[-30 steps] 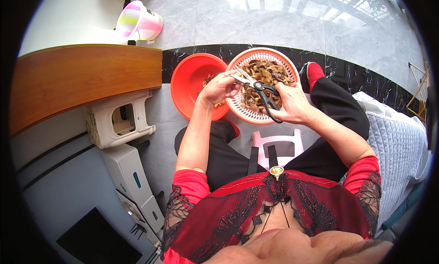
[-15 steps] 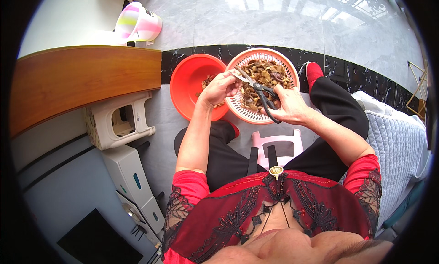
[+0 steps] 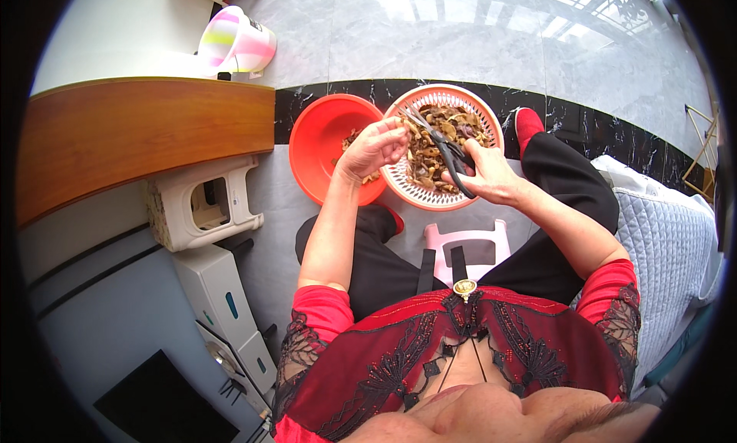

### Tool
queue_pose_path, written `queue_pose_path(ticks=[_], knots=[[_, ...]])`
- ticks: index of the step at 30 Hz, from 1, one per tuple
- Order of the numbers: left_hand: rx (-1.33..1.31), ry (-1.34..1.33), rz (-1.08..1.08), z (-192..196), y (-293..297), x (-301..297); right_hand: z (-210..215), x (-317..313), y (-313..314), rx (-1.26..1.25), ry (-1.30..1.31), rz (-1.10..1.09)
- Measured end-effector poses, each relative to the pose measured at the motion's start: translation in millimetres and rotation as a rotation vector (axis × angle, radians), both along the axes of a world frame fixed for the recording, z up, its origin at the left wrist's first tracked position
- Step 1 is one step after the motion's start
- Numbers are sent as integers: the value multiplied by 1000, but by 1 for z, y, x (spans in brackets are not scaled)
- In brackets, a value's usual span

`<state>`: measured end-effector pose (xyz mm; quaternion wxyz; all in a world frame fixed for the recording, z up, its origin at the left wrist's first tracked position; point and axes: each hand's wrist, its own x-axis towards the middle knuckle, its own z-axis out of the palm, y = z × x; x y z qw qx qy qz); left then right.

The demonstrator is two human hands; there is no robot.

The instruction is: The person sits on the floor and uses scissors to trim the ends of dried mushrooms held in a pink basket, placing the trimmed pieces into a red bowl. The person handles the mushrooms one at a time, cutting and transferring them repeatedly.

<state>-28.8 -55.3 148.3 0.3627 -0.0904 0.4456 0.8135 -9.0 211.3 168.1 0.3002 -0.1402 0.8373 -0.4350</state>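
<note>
My right hand (image 3: 490, 174) grips a pair of black-handled scissors (image 3: 445, 147), its thumb and fingers in the handle loops. The scissors' metal blades stand slightly apart and point up and left over a coral slatted basket (image 3: 393, 176). Brown mushrooms (image 3: 449, 122) with pale stems fill much of that basket. My left hand (image 3: 374, 150) is pinched closed on a small mushroom, mostly hidden by the fingers, just left of the blades. Below this hand is a red-orange basin (image 3: 311, 147) with brown trimmings (image 3: 351, 138) in it, partly covered by my wrist.
A pink plastic stool (image 3: 470, 236) shows between my legs. Wooden furniture (image 3: 146, 140) and a cream plastic stool (image 3: 163, 213) are on the left. A striped pastel bucket (image 3: 249, 44) stands farther off. Quilted pale-blue fabric (image 3: 664, 236) lies at right.
The scissor blades have drawn slightly away from my left fingertips and tilted more upright. My left hand has shifted a little to the right, still pinched. Both containers keep their places.
</note>
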Motion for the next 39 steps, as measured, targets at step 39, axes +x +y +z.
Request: queue_pose_path(ticks=[39], knots=[[-98,16,-152,4,-13,2,5,5,-3,154,199,177]])
